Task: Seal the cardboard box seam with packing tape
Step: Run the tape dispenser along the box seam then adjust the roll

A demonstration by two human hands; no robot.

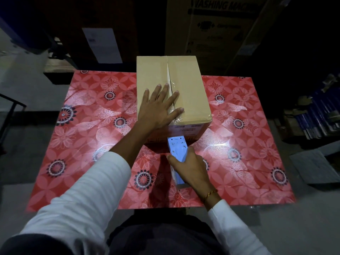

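A tan cardboard box (189, 85) stands on the far middle of the red floral table (88, 137), flaps closed. Its centre seam (168, 74) runs away from me, and clear glossy tape shows along its near half and over the near top edge. My left hand (158, 107) lies flat on the lid with fingers spread across the seam. My right hand (191, 166) grips a light blue tape dispenser (177, 150), whose front end touches the box's near side wall below the seam.
A large dark carton printed "WASHING MACHINE" (220, 24) stands behind the table. A white paper label (102, 45) hangs on the dark wall at the back left. Stacked blue items (316, 115) and a flat grey sheet (312, 166) lie on the right.
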